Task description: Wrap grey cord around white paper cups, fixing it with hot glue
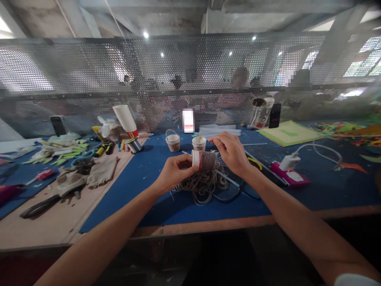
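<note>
Left side's the crowded bit: a pale board [110, 186] with gloves [102, 172] on it, its edge cutting diagonally against the blue mat [119, 204]. A wedge of mat shows between that edge and the left forearm, so there's elbow room there. The left hand [175, 169] is closed, thumb and fingers pinching the white end of a cord-wrapped cup [207, 160], held sideways in the middle. Tight underneath, since the cord heap [202, 186] sits right below it. The right hand [230, 151] is at the wrapped end, fingers half curled and partly open; can't tell if it's got a strand. Past its wrist is more blue mat, and the table's front edge [208, 227] runs under both forearms.

Counts, left to right: one tilted stack of white cups [125, 118], two small cups standing behind the work (left one [173, 144], right one [199, 143]), one lit screen [188, 119] behind those, one cup in hand, one white plug [289, 162], one pink block [293, 178]. Glove count? Too bunched up.
</note>
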The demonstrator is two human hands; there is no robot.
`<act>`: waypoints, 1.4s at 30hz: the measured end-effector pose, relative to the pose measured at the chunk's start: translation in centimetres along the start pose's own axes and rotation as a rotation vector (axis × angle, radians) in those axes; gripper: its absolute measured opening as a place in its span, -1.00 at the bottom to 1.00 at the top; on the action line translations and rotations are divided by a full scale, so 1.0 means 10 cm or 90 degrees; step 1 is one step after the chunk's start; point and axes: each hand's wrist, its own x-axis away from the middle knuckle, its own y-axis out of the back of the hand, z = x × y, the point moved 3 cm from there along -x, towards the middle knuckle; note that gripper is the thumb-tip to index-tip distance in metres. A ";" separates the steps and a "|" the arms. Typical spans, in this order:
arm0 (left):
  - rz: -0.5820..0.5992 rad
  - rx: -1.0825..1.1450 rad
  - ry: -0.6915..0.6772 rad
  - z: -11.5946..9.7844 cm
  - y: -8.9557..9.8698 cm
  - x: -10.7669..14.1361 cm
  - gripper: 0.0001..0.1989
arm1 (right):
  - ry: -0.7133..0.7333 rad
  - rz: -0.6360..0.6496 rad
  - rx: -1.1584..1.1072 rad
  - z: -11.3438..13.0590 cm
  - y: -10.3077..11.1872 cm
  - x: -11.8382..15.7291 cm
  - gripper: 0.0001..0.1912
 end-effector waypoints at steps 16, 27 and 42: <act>-0.102 0.141 0.055 0.17 0.13 -0.07 -0.74 | -0.192 0.182 -0.305 -0.21 -0.24 0.05 -0.51; -0.195 0.118 0.012 0.26 0.28 -0.14 -0.77 | -0.195 0.096 -0.250 -0.25 -0.19 0.07 -0.53; -0.210 -0.040 -0.012 0.35 0.27 -0.16 -0.72 | -0.176 0.068 -0.153 -0.43 -0.21 0.11 -0.54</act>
